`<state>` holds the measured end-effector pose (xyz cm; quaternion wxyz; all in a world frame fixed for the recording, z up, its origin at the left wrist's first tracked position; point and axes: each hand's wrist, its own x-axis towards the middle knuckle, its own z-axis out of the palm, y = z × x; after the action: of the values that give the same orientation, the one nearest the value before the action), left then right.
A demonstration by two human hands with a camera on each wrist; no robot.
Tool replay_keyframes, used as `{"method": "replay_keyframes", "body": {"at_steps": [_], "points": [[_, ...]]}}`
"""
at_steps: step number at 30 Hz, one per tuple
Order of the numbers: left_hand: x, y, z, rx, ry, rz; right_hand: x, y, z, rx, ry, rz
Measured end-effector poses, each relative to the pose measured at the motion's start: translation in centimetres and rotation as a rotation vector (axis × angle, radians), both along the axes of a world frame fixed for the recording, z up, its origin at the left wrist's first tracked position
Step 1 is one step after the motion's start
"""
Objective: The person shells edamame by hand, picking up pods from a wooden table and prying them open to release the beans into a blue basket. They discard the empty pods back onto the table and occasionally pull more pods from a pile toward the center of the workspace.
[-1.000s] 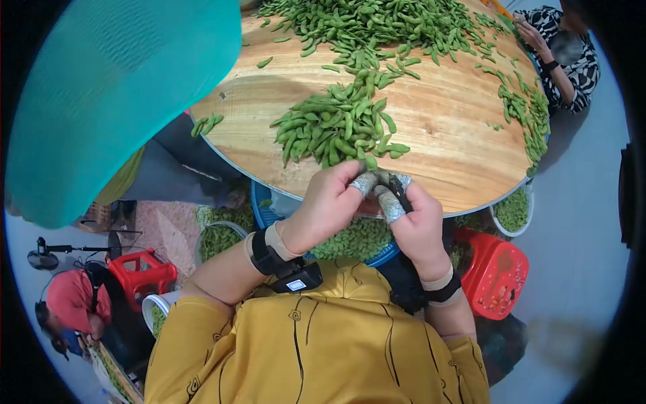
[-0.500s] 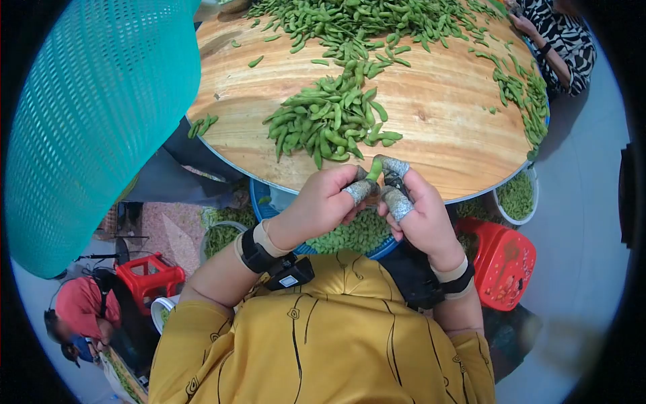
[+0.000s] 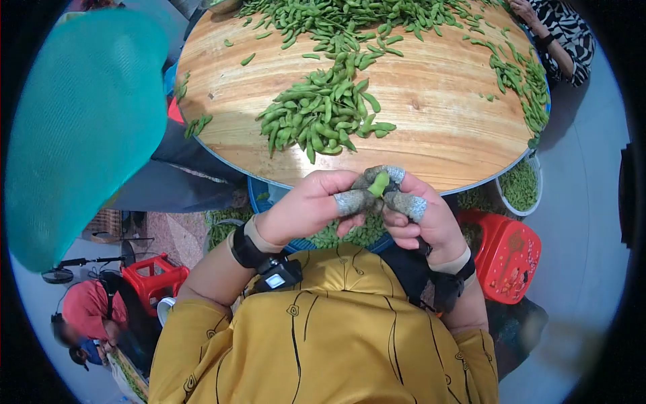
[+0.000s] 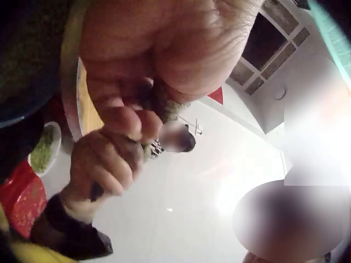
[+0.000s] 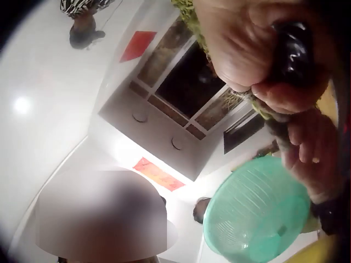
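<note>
The pod point(image 3: 379, 184) is at the tabletop's point(image 3: 457, 151) near edge, pinched by the left hand point(image 3: 313, 204) and right hand point(image 3: 429, 222). An uneven squeeze through the wrapped fingers point(image 3: 352, 202) could shoot it past the basin point(image 3: 384, 244).

no legible text or numbers, red wall banner point(image 5: 159, 174), its marks unreadable

Small pile of pods point(image 3: 316, 114) on desk point(image 3: 444, 128), near front edge; larger heap point(image 3: 363, 17) behind it. Basket point(image 3: 87, 135) left of desk. Pod point(image 3: 379, 184) between left grip point(image 3: 316, 202) and right grip point(image 3: 427, 219); stool point(image 3: 505, 259) right of latter.
</note>
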<state>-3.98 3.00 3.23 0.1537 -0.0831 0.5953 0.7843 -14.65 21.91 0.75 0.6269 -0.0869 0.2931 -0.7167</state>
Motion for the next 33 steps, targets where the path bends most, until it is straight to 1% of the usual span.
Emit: {"method": "replay_keyframes", "body": {"at_steps": [1, 2, 4, 5, 6, 7, 8, 9, 10, 12, 13, 14, 15, 16, 18, 20, 22, 23, 25, 26, 28, 29, 30, 31, 32, 33], "points": [[0.1, -0.4, -0.7, 0.231, -0.057, -0.004, 0.2, 0.1, 0.2, -0.014, -0.043, -0.003], [0.0, -0.4, -0.8, 0.231, -0.059, -0.003, 0.3, 0.0, 0.2, -0.014, -0.045, -0.003], [-0.4, -0.3, -1.1, -0.072, -0.041, 0.003, 0.4, -0.5, 0.2, 0.117, 0.145, -0.067], [-0.3, 0.3, -1.0, -0.288, -0.015, 0.07, 0.6, -0.7, 0.1, 0.118, 0.143, -0.067], [-0.3, 0.6, -1.2, -0.287, -0.016, 0.072, 0.8, -0.9, 0.0, 0.175, 0.249, -0.093], [-0.3, 0.7, -1.6, -0.819, 0.299, 0.089, 1.0, -1.1, -0.1, 0.232, 0.356, -0.118], [-0.1, 0.8, -1.7, -1.346, 0.622, 0.099, 1.3, -1.3, -0.2, 0.232, 0.354, -0.114], [-0.1, 0.8, -1.6, -1.427, 0.655, 0.089, 1.6, -1.5, -0.3, 0.238, 0.393, -0.141], [-0.1, 0.8, -1.7, -1.428, 0.653, 0.09, 1.7, -1.7, -0.4, 0.245, 0.43, -0.169], [-0.2, 1.0, -2.2, -1.574, 0.707, 0.16, 1.6, -1.8, -0.6, 0.237, 0.437, -0.177], [-0.2, 1.1, -2.2, -1.573, 0.704, 0.16, 1.5, -1.8, -0.7, 0.228, 0.446, -0.188], [-0.2, 1.2, -2.1, -1.269, 0.563, 0.18, 1.5, -1.7, -0.6, 0.229, 0.445, -0.187], [-0.1, 1.2, -2.0, -0.964, 0.422, 0.195, 1.3, -1.5, -0.4, 0.22, 0.378, -0.171], [0.0, 0.7, -2.0, -0.962, 0.419, 0.196, 1.3, -1.3, -0.3, 0.211, 0.31, -0.155], [0.4, -0.8, -1.8, 0.301, -0.164, 0.16, 1.5, -1.0, -0.3, 0.188, 0.3, -0.142], [0.7, -0.8, -1.9, 0.264, -0.166, 0.125, 1.7, -1.2, -0.4, 0.162, 0.288, -0.133], [1.0, -0.3, -2.1, -0.052, -0.022, 0.163, 2.0, -1.8, -0.7, 0.341, 0.699, -0.256], [1.1, -0.2, -2.1, -0.048, -0.026, 0.168, 2.1, -2.1, -0.7, 0.343, 0.697, -0.25], [1.2, -0.1, -1.6, -0.329, 0.136, 0.063, 2.3, -2.7, -0.6, 0.337, 1.42, -0.455], [1.3, -0.2, -1.4, -0.328, 0.135, 0.069, 2.1, -3.0, -0.7, 0.334, 1.421, -0.449], [1.5, -0.6, -1.2, -0.72, 0.218, -0.077, 1.6, -3.3, -1.0, 0.277, 1.746, -0.479], [1.7, -0.6, -1.8, -0.797, 0.251, -0.038, 1.7, -3.4, -0.9, 0.273, 1.748, -0.473], [1.8, -0.6, -1.7, -0.795, 0.249, -0.034, 1.8, -3.5, -0.8, 0.295, 1.778, -0.427], [1.9, -0.7, -1.4, -0.914, 0.334, -0.06, 2.0, -3.5, -0.7, 0.317, 1.808, -0.381], [2.0, -0.8, -1.1, -1.032, 0.421, -0.088, 2.2, -3.6, -0.7, 0.317, 1.809, -0.377], [2.0, -0.8, -0.8, -1.03, 0.422, -0.086, 2.4, -3.6, -0.7, 0.335, 1.776, -0.323]]}}
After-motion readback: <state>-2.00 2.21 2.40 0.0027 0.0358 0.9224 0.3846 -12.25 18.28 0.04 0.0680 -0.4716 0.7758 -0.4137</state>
